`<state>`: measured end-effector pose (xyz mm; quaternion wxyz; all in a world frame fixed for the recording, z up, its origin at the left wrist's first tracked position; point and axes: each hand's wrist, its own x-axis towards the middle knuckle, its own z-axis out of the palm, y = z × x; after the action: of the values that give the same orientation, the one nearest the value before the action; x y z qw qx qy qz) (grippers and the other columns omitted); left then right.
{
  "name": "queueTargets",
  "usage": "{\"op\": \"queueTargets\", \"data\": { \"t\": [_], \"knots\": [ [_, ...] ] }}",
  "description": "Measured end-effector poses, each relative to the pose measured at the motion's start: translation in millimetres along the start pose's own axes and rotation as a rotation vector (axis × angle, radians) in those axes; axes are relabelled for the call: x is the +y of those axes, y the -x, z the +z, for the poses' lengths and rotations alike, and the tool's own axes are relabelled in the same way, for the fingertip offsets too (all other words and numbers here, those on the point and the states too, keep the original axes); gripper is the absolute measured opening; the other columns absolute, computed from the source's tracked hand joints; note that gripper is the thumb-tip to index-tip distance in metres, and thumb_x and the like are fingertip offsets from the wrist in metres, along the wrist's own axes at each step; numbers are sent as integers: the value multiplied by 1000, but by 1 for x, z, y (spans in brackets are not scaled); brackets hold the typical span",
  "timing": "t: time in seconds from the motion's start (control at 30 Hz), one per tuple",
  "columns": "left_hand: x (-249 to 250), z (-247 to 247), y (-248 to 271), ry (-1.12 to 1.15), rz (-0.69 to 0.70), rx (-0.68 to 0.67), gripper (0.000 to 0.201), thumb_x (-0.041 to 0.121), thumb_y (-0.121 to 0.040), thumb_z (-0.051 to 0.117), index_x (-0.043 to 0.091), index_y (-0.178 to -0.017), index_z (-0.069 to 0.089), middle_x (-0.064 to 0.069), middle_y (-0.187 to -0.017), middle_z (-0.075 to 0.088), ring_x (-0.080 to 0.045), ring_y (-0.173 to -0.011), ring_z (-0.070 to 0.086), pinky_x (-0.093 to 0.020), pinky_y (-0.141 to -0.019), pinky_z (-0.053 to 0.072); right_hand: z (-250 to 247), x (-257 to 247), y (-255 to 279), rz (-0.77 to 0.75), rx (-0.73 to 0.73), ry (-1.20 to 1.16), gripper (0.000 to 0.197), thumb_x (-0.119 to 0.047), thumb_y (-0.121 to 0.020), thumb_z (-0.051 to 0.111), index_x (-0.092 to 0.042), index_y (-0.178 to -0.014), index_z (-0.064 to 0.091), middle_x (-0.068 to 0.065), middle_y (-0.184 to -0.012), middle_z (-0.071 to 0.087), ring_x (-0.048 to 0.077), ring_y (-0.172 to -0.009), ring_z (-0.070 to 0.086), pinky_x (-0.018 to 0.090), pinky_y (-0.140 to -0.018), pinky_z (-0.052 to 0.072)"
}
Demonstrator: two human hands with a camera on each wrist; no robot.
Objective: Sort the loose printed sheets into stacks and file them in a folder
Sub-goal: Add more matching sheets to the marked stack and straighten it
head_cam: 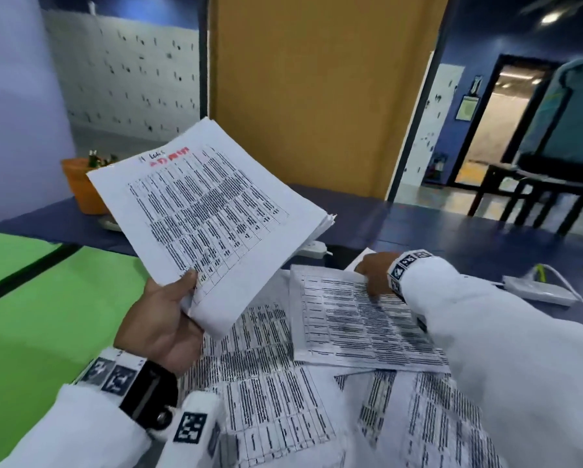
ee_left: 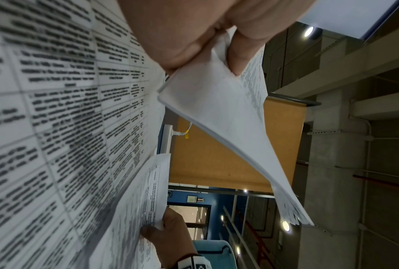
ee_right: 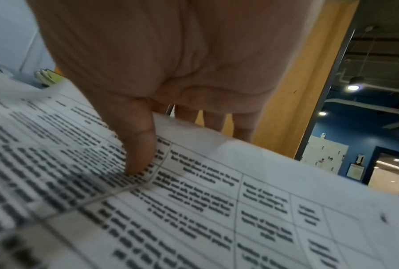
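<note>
Above the spread of loose sheets [head_cam: 266, 383] on the table [head_cam: 452, 231], a thin stack of printed sheets [head_cam: 209, 211] is held up by the left hand [head_cam: 161, 319], tilted so that its printed table faces the head camera. The stack is pinched at its near lower corner: the thumb [head_cam: 188, 282] is laid across the printed face and the fingers are curled behind it, so the grip is closed on the paper. In the left wrist view the same pinch is seen close up, the stack [ee_left: 221, 116] bending away from the thumb and a fingertip [ee_left: 242, 52], with several sheet edges fanned at its far corner. The left forearm, in a white sleeve [head_cam: 64, 430], is angled up from the near edge of the spread.

Just right of the held stack, and lower, the right hand [head_cam: 374, 271] is reached across to the far edge of a single sheet [head_cam: 361, 319] lying on top of the spread. That edge is pinched, as the right wrist view shows: the thumb [ee_right: 138, 151] is pressed onto the printed face of the sheet [ee_right: 217, 209], while the other fingers [ee_right: 242, 127] are passed behind the raised edge. The right grip is thus narrow and closed on this one sheet. The palm is turned downward, the wrist bent.

Beyond the held stack, an orange pot [head_cam: 80, 184] is seen on the table.
</note>
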<state>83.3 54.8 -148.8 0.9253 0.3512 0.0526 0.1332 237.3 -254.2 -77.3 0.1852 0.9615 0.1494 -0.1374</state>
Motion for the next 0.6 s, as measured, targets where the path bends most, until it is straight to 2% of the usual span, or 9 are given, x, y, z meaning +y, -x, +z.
{"op": "queueTargets", "data": {
  "t": [0.07, 0.1, 0.13, 0.23, 0.3, 0.33, 0.43, 0.53, 0.6],
  "knots": [
    [-2, -2, -4, 2, -22, 22, 46, 5, -105, 45, 19, -148, 48, -17, -144, 60, -35, -130, 60, -58, -111, 45, 4, -2, 0, -30, 25, -6, 37, -18, -80, 71, -31, -114, 68, -5, -109, 68, 15, -91, 56, 18, -74, 36],
    [-3, -2, -5, 11, -27, 35, 46, 4, -105, 45, 18, -149, 47, -18, -145, 59, -36, -131, 59, -59, -112, 43, 6, -1, -2, -34, 47, -12, 36, -18, -81, 70, -31, -115, 69, -5, -113, 69, 15, -92, 57, 16, -73, 35],
    [-4, 0, -3, 17, -29, 47, 46, 3, -105, 45, 17, -148, 47, -17, -144, 60, -36, -130, 61, -61, -111, 45, 8, 0, -4, -40, 62, -19, 36, -19, -81, 69, -30, -115, 69, -4, -116, 69, 14, -95, 59, 15, -73, 35],
    [-3, 10, 3, 1, -26, 41, 44, 2, -105, 43, 16, -146, 51, -11, -137, 66, -32, -125, 65, -59, -94, 54, 10, 4, -11, -40, 75, -39, 43, -21, -82, 71, -27, -124, 64, -4, -123, 67, 14, -104, 60, 15, -76, 35],
    [-2, 13, 5, -8, -25, 36, 45, 2, -105, 43, 17, -147, 51, -11, -140, 65, -33, -129, 62, -60, -93, 52, 12, 6, -17, -27, 73, -53, 48, -25, -80, 74, -25, -125, 59, -2, -126, 64, 19, -111, 59, 21, -84, 42],
    [-2, 12, 5, -6, -28, 40, 46, 3, -105, 43, 18, -147, 52, -9, -140, 65, -33, -129, 62, -59, -94, 52, 13, 6, -19, -24, 77, -70, 49, -25, -78, 75, -25, -123, 57, -1, -125, 63, 21, -110, 59, 24, -84, 44],
    [-1, 11, 5, -12, -38, 60, 45, 4, -105, 44, 21, -146, 53, -7, -139, 66, -30, -127, 64, -56, -92, 55, 13, 6, -23, 1, 96, -126, 52, -24, -73, 79, -28, -115, 48, 1, -116, 61, 20, -92, 57, 26, -73, 42],
    [0, 11, 6, 7, -45, 76, 45, 1, -104, 45, 19, -145, 54, -9, -140, 65, -32, -129, 62, -58, -101, 53, 10, 7, -21, 10, 119, -119, 55, -26, -74, 80, -26, -122, 54, 0, -115, 61, 21, -95, 59, 28, -78, 47],
    [0, 16, 10, -1, -48, 80, 45, 1, -104, 45, 21, -144, 55, -7, -137, 68, -33, -127, 63, -59, -107, 49, 1, 10, -13, 5, 122, -76, 40, -27, -79, 77, -21, -117, 65, -1, -108, 66, 21, -93, 62, 28, -80, 50]
  ]
}}
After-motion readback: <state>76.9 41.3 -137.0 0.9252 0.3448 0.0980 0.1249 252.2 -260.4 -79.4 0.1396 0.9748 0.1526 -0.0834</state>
